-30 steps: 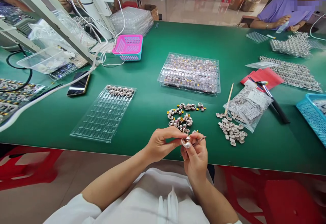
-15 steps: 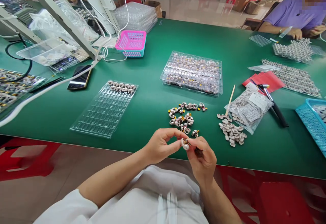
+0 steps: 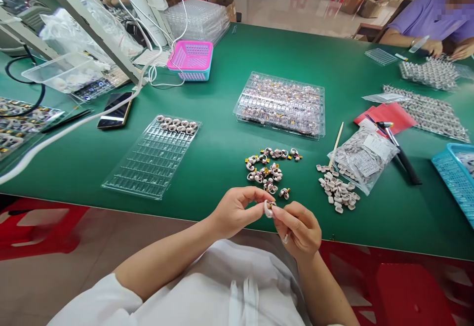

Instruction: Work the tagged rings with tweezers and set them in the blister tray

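Over the near edge of the table, my left hand (image 3: 237, 210) pinches a small white curved earbud part (image 3: 268, 209) between thumb and index finger. A bit of gold and dark material shows inside its curve. My right hand (image 3: 299, 227) is closed, with its fingertips pressed against the same part from the right. Something small and pale (image 3: 286, 237) pokes out under the right fingers; I cannot make out what it is. Just beyond the hands lies a loose group of similar earbud parts (image 3: 274, 172) with gold tabs. One single earbud part (image 3: 284, 193) sits closest to my fingers.
A clear tray (image 3: 142, 163) at left holds two rows of parts at its far end. Filled stacked trays (image 3: 279, 106) stand beyond. At right are small pale caps (image 3: 337, 191), a plastic bag (image 3: 365, 155), a black-handled tool (image 3: 407, 165) and a blue basket (image 3: 454, 178). A co-worker (image 3: 422, 20) sits far right.
My right hand has shifted slightly right and turned, its fingertips still at the earbud part. A pale bit now shows below its fingers. My left hand stays nearly in place.
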`<action>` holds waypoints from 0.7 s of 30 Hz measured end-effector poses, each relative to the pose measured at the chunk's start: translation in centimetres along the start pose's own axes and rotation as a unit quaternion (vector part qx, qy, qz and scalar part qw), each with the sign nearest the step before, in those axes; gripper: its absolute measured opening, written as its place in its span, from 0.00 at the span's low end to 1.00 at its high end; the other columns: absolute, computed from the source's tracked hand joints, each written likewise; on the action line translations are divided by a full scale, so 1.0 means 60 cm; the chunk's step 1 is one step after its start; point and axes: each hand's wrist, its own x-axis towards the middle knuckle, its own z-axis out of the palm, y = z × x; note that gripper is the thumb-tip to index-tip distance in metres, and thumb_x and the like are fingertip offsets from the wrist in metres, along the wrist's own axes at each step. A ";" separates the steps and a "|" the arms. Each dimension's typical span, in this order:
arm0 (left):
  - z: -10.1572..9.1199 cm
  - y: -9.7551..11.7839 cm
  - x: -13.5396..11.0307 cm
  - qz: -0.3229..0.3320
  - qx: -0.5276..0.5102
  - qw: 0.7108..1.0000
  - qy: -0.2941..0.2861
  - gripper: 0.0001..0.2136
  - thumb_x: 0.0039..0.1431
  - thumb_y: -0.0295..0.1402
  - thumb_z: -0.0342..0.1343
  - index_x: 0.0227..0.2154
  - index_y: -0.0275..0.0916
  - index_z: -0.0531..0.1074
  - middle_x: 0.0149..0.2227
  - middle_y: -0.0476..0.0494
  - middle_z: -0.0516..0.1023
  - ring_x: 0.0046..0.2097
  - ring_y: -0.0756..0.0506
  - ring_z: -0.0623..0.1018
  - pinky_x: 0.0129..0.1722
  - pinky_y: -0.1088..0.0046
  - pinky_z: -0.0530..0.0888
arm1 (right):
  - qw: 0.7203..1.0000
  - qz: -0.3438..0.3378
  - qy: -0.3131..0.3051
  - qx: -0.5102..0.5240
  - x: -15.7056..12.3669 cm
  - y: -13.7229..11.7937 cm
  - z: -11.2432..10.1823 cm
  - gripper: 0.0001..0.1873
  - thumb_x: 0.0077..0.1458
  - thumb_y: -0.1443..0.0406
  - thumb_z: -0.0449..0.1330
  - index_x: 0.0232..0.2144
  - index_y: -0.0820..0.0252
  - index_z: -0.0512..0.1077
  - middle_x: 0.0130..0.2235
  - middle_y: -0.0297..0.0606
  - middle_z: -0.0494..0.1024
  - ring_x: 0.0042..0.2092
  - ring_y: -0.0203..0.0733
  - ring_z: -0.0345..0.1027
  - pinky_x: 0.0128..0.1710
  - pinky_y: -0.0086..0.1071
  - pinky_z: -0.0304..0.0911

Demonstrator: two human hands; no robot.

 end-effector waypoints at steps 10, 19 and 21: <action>0.001 0.004 0.000 -0.030 -0.052 0.998 -0.021 0.09 0.55 0.33 0.64 0.36 0.33 0.79 0.33 0.41 0.82 0.35 0.48 0.78 0.37 0.74 0.75 | 1.000 -0.026 -0.009 0.007 0.007 0.001 -0.007 0.28 0.55 0.77 0.61 0.55 0.51 0.71 0.31 0.35 0.75 0.27 0.35 0.64 0.27 0.31 0.62; 0.004 0.004 0.005 -0.067 -0.171 0.982 -0.045 0.10 0.54 0.33 0.67 0.36 0.34 0.79 0.32 0.44 0.81 0.34 0.49 0.79 0.38 0.75 0.75 | 0.999 -0.047 0.017 0.005 0.012 -0.002 0.002 0.25 0.56 0.77 0.60 0.55 0.55 0.70 0.31 0.37 0.76 0.27 0.36 0.65 0.26 0.31 0.62; 0.005 0.006 0.004 -0.062 -0.170 0.982 -0.048 0.09 0.54 0.34 0.67 0.35 0.34 0.79 0.31 0.44 0.80 0.34 0.49 0.78 0.38 0.74 0.76 | 0.998 -0.057 0.016 -0.002 0.010 0.000 0.003 0.25 0.57 0.77 0.59 0.55 0.55 0.70 0.30 0.36 0.76 0.27 0.36 0.66 0.26 0.32 0.64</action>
